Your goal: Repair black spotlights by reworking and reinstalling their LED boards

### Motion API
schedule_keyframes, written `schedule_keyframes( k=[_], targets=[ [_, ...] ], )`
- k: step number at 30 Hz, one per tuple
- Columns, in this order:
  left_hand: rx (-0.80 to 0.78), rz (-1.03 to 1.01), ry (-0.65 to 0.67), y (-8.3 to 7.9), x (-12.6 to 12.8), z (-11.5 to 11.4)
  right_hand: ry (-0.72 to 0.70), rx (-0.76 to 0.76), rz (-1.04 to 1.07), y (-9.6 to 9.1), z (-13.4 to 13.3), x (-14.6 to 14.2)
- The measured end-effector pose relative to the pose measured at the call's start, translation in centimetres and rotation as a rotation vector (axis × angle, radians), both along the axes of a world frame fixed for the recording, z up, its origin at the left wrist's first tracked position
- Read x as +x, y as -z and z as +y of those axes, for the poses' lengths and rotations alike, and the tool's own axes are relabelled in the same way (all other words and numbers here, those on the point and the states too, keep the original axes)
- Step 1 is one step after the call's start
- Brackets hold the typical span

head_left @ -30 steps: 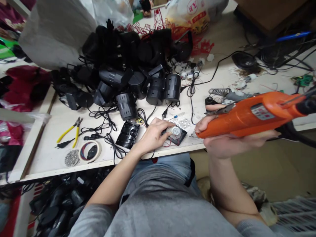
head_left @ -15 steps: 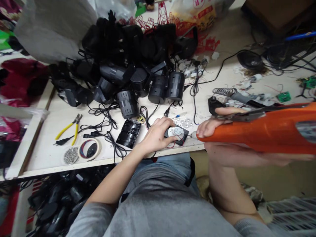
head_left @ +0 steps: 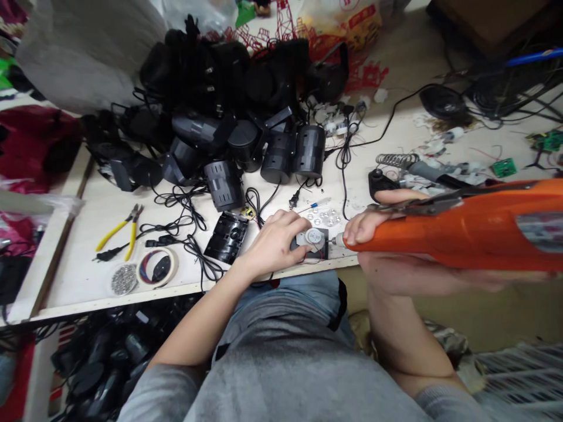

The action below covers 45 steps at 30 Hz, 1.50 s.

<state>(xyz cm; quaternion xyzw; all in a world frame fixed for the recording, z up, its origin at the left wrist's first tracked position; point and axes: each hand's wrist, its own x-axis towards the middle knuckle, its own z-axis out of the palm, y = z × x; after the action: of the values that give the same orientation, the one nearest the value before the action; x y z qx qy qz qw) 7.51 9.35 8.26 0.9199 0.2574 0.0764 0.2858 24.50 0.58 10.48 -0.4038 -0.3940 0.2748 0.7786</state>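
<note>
While the left hand [head_left: 275, 243] grips the part [head_left: 313, 241] flat at the table's [head_left: 88, 275] near edge, the right hand [head_left: 396, 261] is clamped round the driver [head_left: 461, 234], its tip just beside the part, so the driving looks barely begun, with housings [head_left: 220, 94] piled behind.

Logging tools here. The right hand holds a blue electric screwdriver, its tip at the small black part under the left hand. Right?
No: the head view shows the electric screwdriver is orange, not blue. The right hand does hold it, its tip at the small black part under the left hand.
</note>
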Motion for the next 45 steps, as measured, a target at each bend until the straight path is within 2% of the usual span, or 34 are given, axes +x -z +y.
schedule_keyframes(
  k=[3,6,13,21,26,30,39,45],
  targets=[
    [0.011,0.01,-0.064,-0.3,-0.7,-0.7,-0.078,-0.016,0.029,0.0,-0.3,0.0],
    [0.007,-0.067,-0.091,0.0,-0.8,-1.5,-0.081,0.017,0.025,0.0,-0.1,-0.3],
    [-0.041,-0.19,-0.175,1.9,0.3,-1.9,-0.084,0.008,0.039,-0.2,0.3,-0.7],
    [-0.07,-0.272,-0.323,4.1,-0.2,-2.7,-0.029,0.003,0.0,0.3,0.2,-0.2],
    [-0.038,-0.231,-0.314,3.4,0.3,-3.1,-0.067,0.034,0.02,0.3,0.6,-0.3],
    [-0.065,-0.203,-0.301,2.8,0.6,-3.1,-0.042,0.032,0.057,0.8,0.9,-0.7],
    [-0.08,-0.187,-0.277,2.9,0.5,-2.7,-0.038,0.02,0.001,1.3,0.8,-0.6],
    [-0.09,-0.219,-0.286,3.1,0.6,-2.7,-0.144,-0.006,-0.019,1.1,0.5,-0.5]
  ],
)
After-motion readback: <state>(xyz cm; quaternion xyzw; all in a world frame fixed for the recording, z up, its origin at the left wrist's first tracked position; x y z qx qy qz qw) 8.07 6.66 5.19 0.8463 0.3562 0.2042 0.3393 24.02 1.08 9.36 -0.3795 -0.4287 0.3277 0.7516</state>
